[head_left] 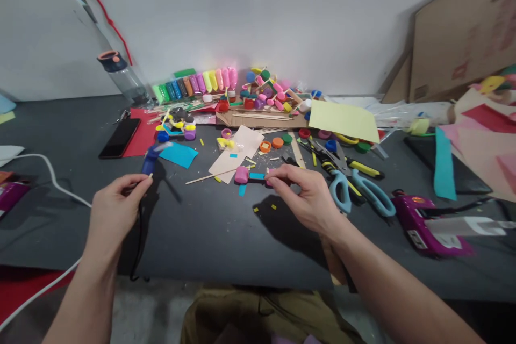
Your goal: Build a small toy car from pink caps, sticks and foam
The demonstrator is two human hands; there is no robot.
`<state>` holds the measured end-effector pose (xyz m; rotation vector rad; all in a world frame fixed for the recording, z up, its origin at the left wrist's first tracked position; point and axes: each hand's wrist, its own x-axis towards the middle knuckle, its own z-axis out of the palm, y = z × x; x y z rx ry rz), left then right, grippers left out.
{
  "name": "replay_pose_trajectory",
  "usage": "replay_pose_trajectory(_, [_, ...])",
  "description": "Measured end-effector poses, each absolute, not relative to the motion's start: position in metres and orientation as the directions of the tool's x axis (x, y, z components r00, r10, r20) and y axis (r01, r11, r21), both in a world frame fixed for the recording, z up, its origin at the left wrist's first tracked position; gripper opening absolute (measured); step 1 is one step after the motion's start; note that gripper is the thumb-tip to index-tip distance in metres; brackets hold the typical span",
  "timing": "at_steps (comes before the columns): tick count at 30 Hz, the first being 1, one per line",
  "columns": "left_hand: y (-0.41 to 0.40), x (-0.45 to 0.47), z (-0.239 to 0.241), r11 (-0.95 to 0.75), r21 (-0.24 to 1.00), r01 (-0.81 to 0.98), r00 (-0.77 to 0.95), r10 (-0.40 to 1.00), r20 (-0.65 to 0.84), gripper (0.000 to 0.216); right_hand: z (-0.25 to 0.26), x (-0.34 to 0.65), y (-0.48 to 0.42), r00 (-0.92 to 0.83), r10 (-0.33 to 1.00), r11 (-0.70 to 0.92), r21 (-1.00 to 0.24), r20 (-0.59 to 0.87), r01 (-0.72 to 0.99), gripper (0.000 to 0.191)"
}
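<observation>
While the left hand (115, 201) pinches a small pale bit (151, 176), the right hand (308, 191) pinches at the right end of the blue strip (257, 176). Pink lumps (242, 174) already sit at both ends; the pale bit isn't on it. Scissors (373, 193) lie right of the strip.

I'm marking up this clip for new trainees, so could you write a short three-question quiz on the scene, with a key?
1. Which hand has its fingertips at the pink-and-blue piece? A) left B) right C) neither
2. True or false: the blue-handled scissors lie to the right of that piece.
3. What colour is the sheet along the right side of the black phone?

Key: 1. B, the right hand. 2. True. 3. Red.
</observation>
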<state>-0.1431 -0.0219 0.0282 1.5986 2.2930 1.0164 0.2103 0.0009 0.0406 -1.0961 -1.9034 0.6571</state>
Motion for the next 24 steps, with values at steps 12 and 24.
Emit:
replay_pose_trajectory(12, [-0.03,-0.024,0.066,-0.307,0.416,0.856,-0.036,0.767,0.64,0.017,0.047,0.162,-0.012,-0.376,0.919,0.132,-0.991,0.122,0.0,0.048])
replay_pose_trajectory(24, [-0.032,0.033,0.054,-0.546,0.572,0.612,0.128,0.782,0.61,0.014,0.051,0.14,0.004,-0.122,0.992,-0.024,-0.881,0.039,-0.472,0.036])
